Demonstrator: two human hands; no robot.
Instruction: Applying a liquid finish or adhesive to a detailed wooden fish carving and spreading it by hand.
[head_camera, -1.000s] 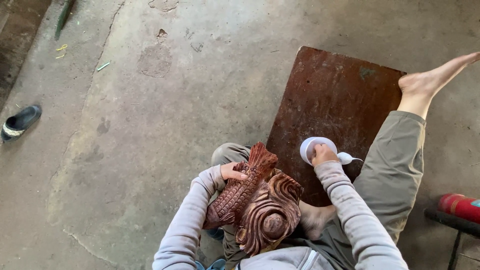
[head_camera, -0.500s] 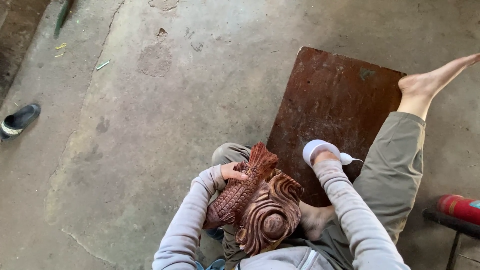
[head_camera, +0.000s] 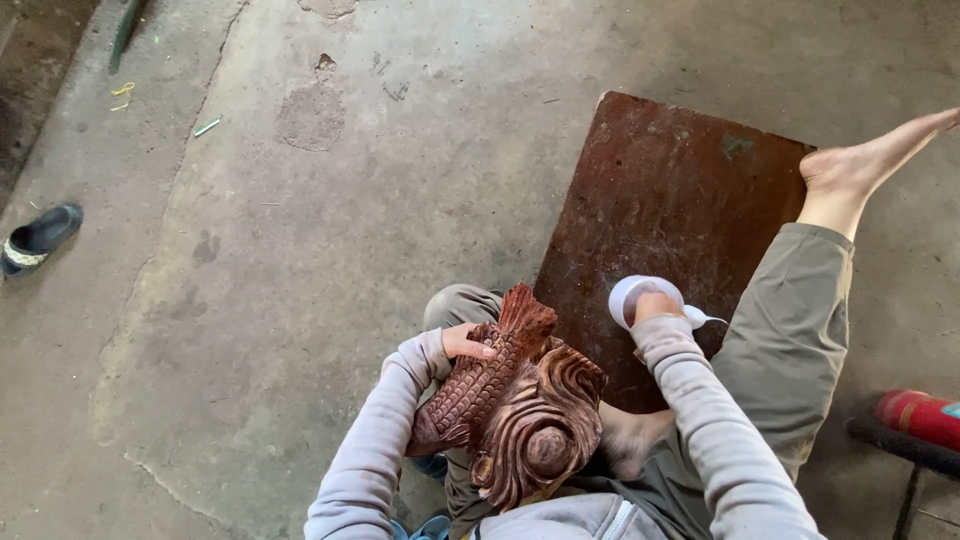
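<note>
The gray concrete floor (head_camera: 400, 200) fills most of the view. On it, at about two o'clock from the person's lap, lies a flat rusty-brown board (head_camera: 680, 200). The person sits on the floor with one leg stretched along the board's right edge, the bare foot (head_camera: 860, 165) at two o'clock. In the lap, near six o'clock, rests a red-brown wooden fish carving (head_camera: 510, 410) with scales and curly swirls, its tail pointing up to twelve o'clock. The left hand (head_camera: 465, 342) sits on the scaly side of the carving, fingers curled against the wood near the tail. The right hand (head_camera: 655, 305) is over the board at three o'clock from the carving, fingers closed around a small white cup (head_camera: 632, 295). A red thing (head_camera: 920, 415) lies at the right edge, at four o'clock. A dark sandal (head_camera: 38, 238) lies far off at nine o'clock.
</note>
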